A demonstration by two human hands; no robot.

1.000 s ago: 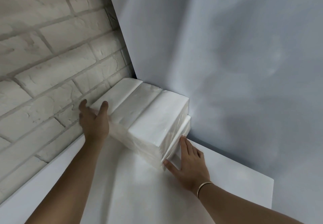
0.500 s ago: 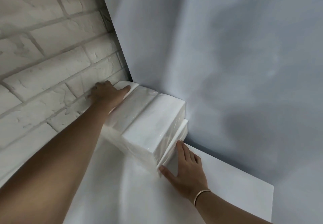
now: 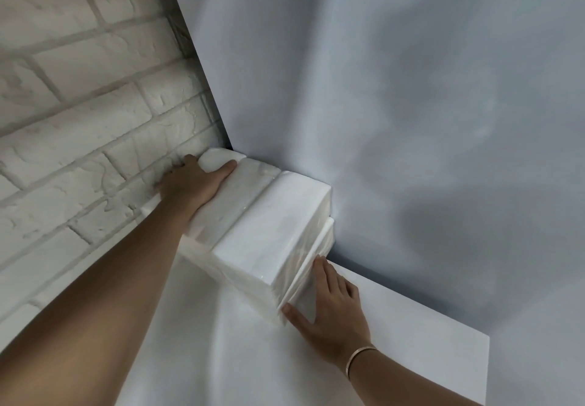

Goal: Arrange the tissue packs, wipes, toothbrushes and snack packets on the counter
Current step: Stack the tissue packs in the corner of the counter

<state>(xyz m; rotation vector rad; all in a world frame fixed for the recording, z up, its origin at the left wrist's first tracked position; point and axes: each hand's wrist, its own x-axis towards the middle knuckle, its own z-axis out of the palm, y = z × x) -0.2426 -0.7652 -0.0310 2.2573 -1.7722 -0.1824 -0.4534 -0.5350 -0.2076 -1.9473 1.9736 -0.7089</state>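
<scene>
A stack of white plastic-wrapped tissue packs (image 3: 269, 225) sits in the far corner of the white counter (image 3: 411, 342), with three packs side by side on top and more beneath. My left hand (image 3: 190, 184) lies flat over the far left pack by the brick wall, fingers spread across its top. My right hand (image 3: 329, 310) presses its open palm and fingers against the near right end of the lower packs. Neither hand closes around a pack.
A white brick wall (image 3: 79, 120) runs along the left of the counter. A pale grey backdrop (image 3: 411, 120) stands behind the stack. The counter's right edge (image 3: 486, 371) lies just right of my right wrist.
My left hand has slid from the near left side of the stack up onto the far left pack. The right hand has stayed against the stack's near right end.
</scene>
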